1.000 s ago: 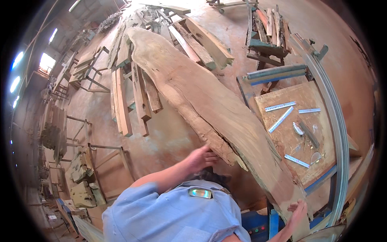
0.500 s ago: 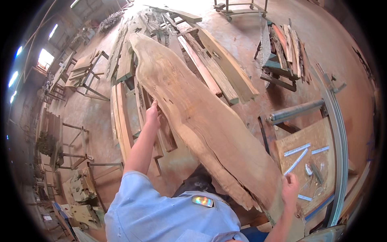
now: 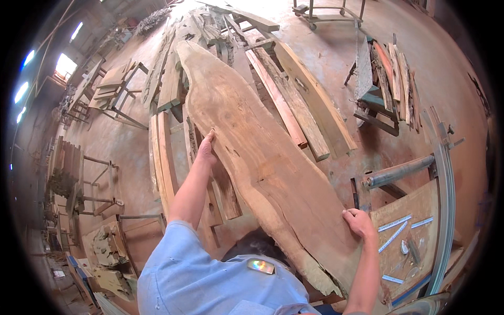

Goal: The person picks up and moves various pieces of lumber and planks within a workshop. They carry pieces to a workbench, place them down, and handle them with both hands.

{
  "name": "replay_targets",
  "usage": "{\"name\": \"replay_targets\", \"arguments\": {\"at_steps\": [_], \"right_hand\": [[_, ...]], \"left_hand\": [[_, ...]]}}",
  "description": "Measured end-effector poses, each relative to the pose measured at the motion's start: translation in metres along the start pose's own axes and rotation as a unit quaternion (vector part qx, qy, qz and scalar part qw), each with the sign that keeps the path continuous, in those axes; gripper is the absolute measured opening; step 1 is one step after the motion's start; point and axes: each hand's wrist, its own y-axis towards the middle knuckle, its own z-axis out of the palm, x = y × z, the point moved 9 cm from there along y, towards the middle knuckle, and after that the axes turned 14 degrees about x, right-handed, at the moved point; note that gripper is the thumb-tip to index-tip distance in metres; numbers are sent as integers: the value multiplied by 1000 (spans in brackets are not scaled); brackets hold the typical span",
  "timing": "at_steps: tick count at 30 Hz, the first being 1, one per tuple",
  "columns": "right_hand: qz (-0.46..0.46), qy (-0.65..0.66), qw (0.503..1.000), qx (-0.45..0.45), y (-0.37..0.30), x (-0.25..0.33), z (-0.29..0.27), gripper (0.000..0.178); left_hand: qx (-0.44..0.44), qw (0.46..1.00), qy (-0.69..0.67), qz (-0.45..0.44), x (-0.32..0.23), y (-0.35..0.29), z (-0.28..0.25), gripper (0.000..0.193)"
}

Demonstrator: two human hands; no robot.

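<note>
A long live-edge wood slab point(image 3: 247, 142) lies slantwise in front of me, narrow at its far end and wide near my body. A dark crack runs along its near left part, beside the rough bark-like edge. My left hand point(image 3: 207, 148) grips the slab's left edge about midway, thumb on top and fingers hidden beneath. On the opposite side, my right hand point(image 3: 360, 223) is closed around the right edge nearer to me, fingers curled and partly out of sight.
Several boards point(image 3: 304, 94) lie under and beyond the slab. At right stand a metal roller point(image 3: 401, 170) and a wooden board point(image 3: 420, 199) with pieces of measuring tape. A cart of offcuts point(image 3: 375, 100) is farther right; racks point(image 3: 97, 184) with timber line the left.
My right hand has moved forward and leftward along the slab's right edge, away from the near end. My left hand keeps its hold. The whole view has shifted slightly.
</note>
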Motion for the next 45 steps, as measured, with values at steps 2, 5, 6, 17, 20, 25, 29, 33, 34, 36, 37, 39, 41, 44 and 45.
{"name": "replay_targets", "arguments": {"at_steps": [2, 5, 6, 17, 20, 25, 29, 33, 34, 36, 37, 39, 41, 44, 45], "right_hand": [[-1, -10, 1000, 5, 5, 0, 3, 58], [-11, -38, 999, -13, 10, 4, 1, 57], [-8, -15, 1000, 1, 14, 1, 4, 57], [-6, 77, 995, 64, 18, 4, 15, 51], [26, 57, 996, 63, 16, 7, 14, 50], [12, 38, 998, 52, 23, 3, 14, 47], [11, 30, 998, 54, 17, 1, 13, 45], [31, 26, 997, 69, 26, -14, 17, 46], [41, 19, 996, 77, 26, -13, 16, 47], [35, -10, 997, 72, 29, -9, 13, 52], [18, -35, 997, 59, 35, -7, 10, 55], [4, -62, 997, 51, 45, 8, 2, 61], [18, -66, 996, 50, 52, 49, -2, 66], [79, -41, 983, 163, 68, 80, 12, 70], [67, -25, 987, 141, 73, 81, 14, 71]], "left_hand": [[10, 1000, -4, 0, -3, 6, -11, 46], [18, 999, -32, 1, 3, 20, -16, 45], [-2, 999, -32, 4, 6, 22, -17, 43], [-21, 999, 10, 32, 9, 20, -20, 47], [-26, 998, 19, 46, 6, 20, -22, 47], [-30, 998, 8, 59, 4, 24, -24, 47], [-46, 998, -26, 40, 13, 4, -13, 48], [-79, 996, -41, 8, 13, -17, 11, 46], [-68, 996, -56, -5, 12, -19, 11, 45], [-28, 997, -53, -38, 9, -20, 4, 44], [-5, 997, -52, -55, 6, -20, 1, 44], [-4, 997, -55, -55, -10, -29, -9, 41], [-22, 999, -27, -39, -27, -19, -27, 42], [-17, 998, -38, -54, -31, -7, -15, 43], [-24, 998, -30, -48, -33, 2, -19, 43]]}}
